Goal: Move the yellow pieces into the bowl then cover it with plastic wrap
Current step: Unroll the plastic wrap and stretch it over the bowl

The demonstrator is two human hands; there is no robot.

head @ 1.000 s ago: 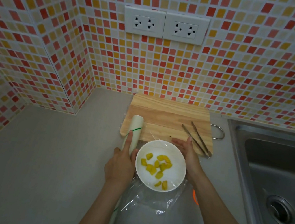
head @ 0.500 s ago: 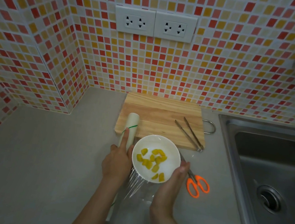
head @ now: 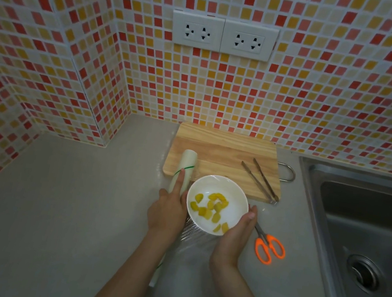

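Both hands frame a white bowl (head: 217, 204) of yellow pieces (head: 209, 207) on a grey table (head: 56, 204), over a drawn-out sheet of plastic wrap (head: 191, 246).

The left hand (head: 167, 211) rests on the plastic wrap roll (head: 183, 171), which lies just left of the bowl, its index finger stretched straight along the roll; whether the other fingers curl round it cannot be told. The right hand (head: 233, 239) cups the bowl's right and near rim, thumb laid against the edge. All the yellow pieces lie inside the bowl, which is uncovered. Behind it, a wooden cutting board (head: 224, 152) carries metal tongs (head: 259, 180). Orange-handled scissors (head: 269, 246) lie just right of the right hand, and a steel sink (head: 364, 235) lies at the far right.
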